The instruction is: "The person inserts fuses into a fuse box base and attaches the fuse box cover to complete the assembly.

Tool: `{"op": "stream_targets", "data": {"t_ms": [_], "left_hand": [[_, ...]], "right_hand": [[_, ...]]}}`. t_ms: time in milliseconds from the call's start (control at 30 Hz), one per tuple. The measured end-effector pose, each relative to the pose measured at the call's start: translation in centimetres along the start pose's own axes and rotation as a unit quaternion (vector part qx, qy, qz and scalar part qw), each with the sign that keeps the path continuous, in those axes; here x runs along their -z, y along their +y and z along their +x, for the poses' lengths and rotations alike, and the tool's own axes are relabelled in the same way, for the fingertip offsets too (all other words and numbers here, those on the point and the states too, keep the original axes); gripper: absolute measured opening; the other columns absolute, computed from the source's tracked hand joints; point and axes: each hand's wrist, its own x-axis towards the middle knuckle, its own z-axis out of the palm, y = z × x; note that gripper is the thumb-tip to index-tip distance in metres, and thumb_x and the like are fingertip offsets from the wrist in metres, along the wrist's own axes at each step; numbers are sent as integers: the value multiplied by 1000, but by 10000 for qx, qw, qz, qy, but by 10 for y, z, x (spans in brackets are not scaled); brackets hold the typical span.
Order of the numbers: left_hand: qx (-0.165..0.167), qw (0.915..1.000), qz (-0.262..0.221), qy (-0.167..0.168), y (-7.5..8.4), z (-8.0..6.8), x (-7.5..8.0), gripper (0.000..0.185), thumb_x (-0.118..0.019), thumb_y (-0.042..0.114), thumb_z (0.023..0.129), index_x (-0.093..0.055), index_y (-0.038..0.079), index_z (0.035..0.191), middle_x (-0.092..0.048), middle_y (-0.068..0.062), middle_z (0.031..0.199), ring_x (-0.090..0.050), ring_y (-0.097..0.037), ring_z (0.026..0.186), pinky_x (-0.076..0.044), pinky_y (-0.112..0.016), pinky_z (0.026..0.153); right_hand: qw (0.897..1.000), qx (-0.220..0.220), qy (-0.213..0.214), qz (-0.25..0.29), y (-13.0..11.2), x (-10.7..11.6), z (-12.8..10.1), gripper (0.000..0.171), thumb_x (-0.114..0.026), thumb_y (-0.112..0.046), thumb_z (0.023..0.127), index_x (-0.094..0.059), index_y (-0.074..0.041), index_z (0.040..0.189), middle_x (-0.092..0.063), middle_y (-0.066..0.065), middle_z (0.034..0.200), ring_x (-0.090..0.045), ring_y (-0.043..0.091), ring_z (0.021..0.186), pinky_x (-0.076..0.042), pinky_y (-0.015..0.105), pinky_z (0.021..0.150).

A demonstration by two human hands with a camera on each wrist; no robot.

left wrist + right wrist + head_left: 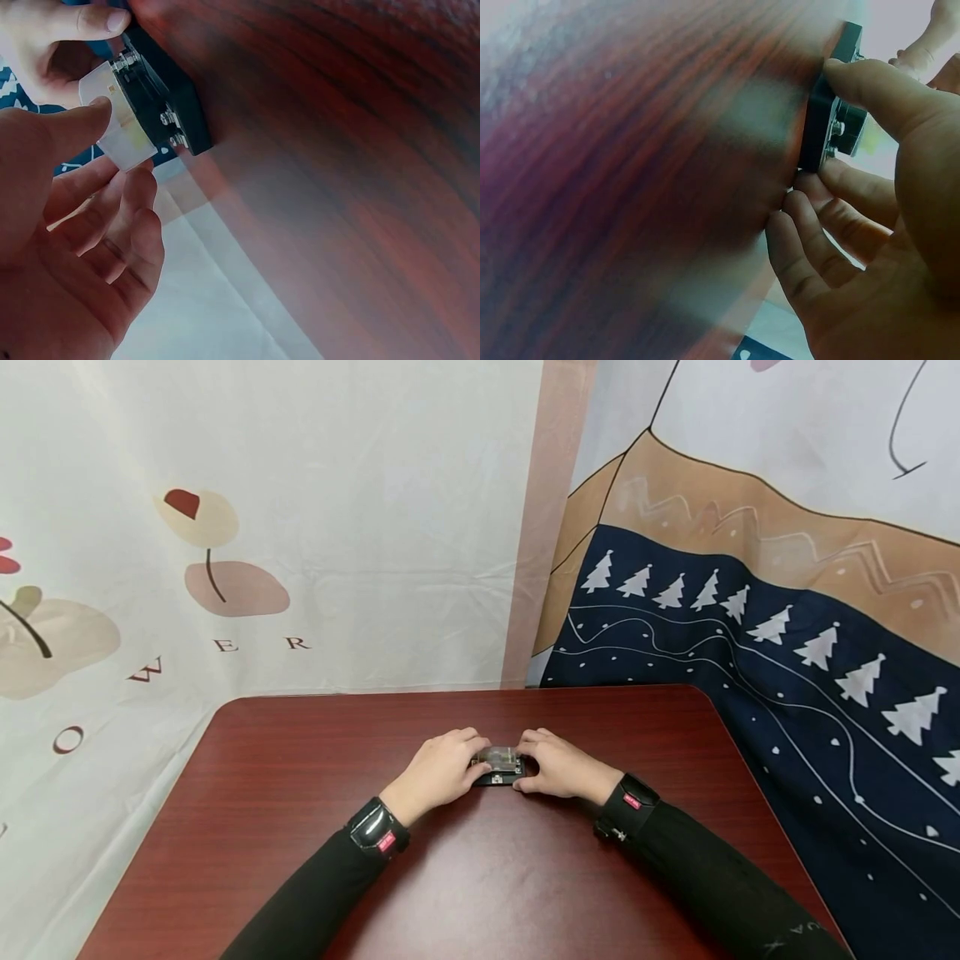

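Note:
On the table lies a small device with a black base, metal screw terminals and a clear plastic cover. My left hand pinches the cover between thumb and fingers, the thumb on its near side in the left wrist view. From the other side my right hand grips the black base, thumb on one edge and index finger on the opposite edge. Its other fingertips rest close to the table surface. Yellowish parts show through the cover. The fingers hide both ends of the device in the head view.
The dark red wooden table has rounded far corners. Behind it hangs a pale printed cloth, and a navy cloth with white trees hangs along the right side. Each wrist wears a black strap.

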Motion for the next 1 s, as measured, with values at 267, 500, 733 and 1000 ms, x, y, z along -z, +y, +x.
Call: {"op": "stream_targets", "data": {"t_ms": [267,500,733,1000], "left_hand": [[23,10000,66,-51,0,-1,-1,36,-78,39,104,-77,16,132,-75,2,120,-76,-19,106,-65,-42,86],[3,9999,99,-55,0,0,-2,37,-78,39,104,-77,16,132,-75,2,120,-76,-19,109,-66,-42,88],[-40,9999,99,14,0,-1,-3,36,-78,38,104,-77,15,132,-75,1,118,-76,-19,107,-66,-41,87],[-51,9999,99,41,0,-2,-4,35,-80,37,103,-77,15,130,-75,1,116,-76,-19,105,-66,-41,86]], "right_hand": [[10000,7,3,22,0,1,0,50,-87,-38,95,-76,-10,135,-65,-3,118,-57,15,113,-54,39,100],[9999,39,-52,139,-3,11,-1,51,-84,-41,96,-75,-9,135,-66,-3,112,-59,13,100,-53,35,89],[9992,280,281,107,-10,18,0,45,-84,-37,97,-74,-15,135,-68,-7,113,-58,10,100,-53,30,87],[9977,430,492,-161,-14,15,0,32,-81,-28,101,-77,-16,131,-70,-5,117,-61,11,102,-56,35,91]]}}
